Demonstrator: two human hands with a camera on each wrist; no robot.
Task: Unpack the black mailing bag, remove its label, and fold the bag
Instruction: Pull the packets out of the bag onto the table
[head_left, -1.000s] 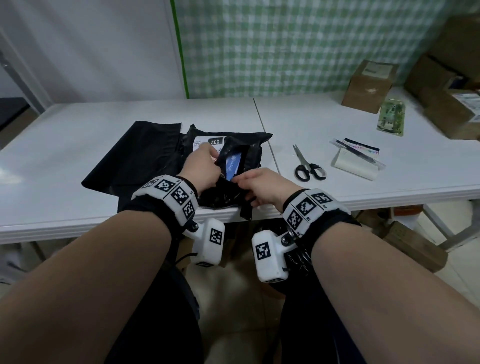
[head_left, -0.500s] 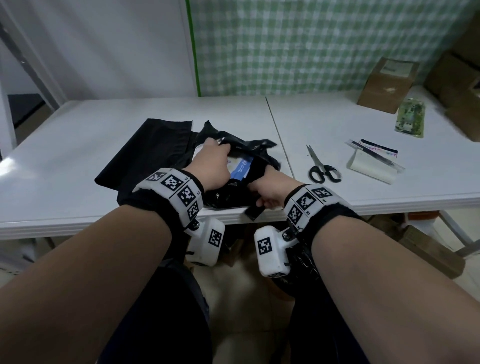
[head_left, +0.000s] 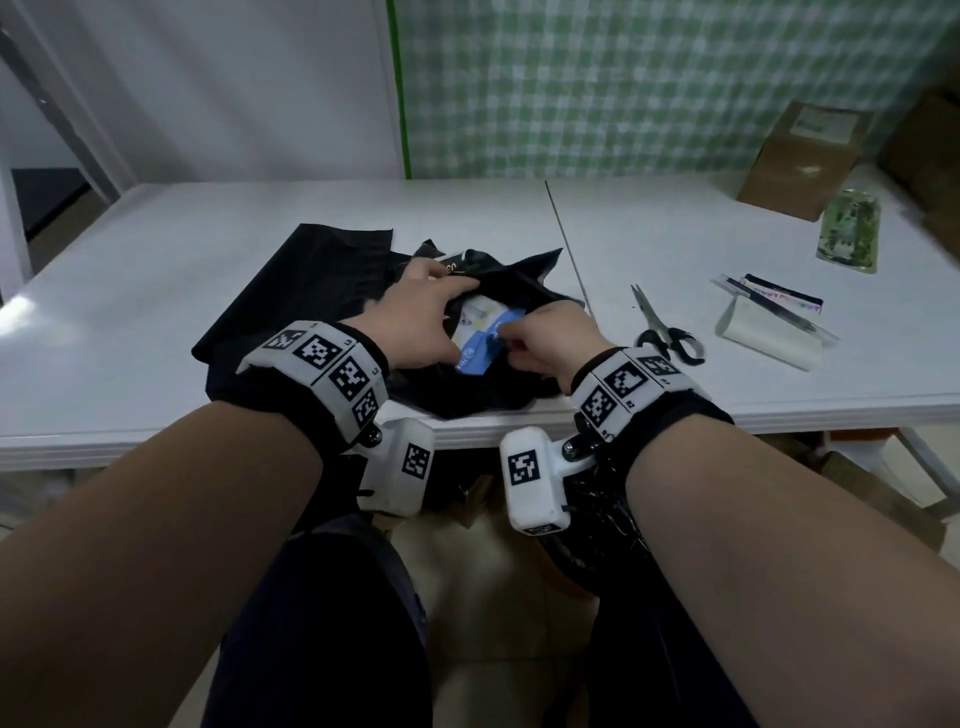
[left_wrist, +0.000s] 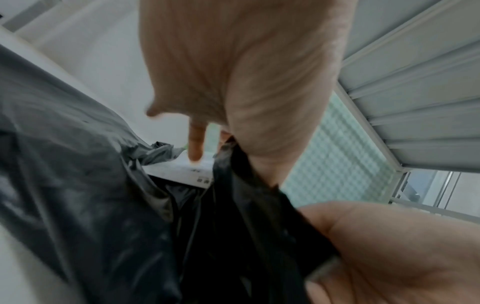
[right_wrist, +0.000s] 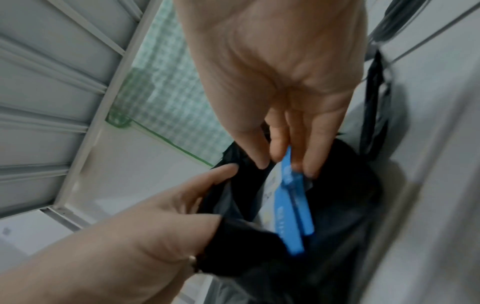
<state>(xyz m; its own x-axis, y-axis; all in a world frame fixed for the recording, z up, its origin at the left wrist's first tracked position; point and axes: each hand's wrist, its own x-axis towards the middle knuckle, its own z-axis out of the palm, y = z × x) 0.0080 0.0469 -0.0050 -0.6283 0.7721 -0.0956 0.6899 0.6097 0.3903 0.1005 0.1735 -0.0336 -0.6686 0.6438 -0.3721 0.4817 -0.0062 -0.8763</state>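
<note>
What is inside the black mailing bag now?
Inside the black mailing bag a blue and white packet shows, pinched by the right hand. Its lower part is covered by the bag.

White marker-tagged wristbands (head_left: 322, 364), wrist cameras (head_left: 400, 467), possibly ring (right_wrist: 192, 259).

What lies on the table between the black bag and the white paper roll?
Scissors, on the table right of the bag, left of the roll; head view.

Blue-and-white packet (head_left: 485, 340) now farther out.
</note>
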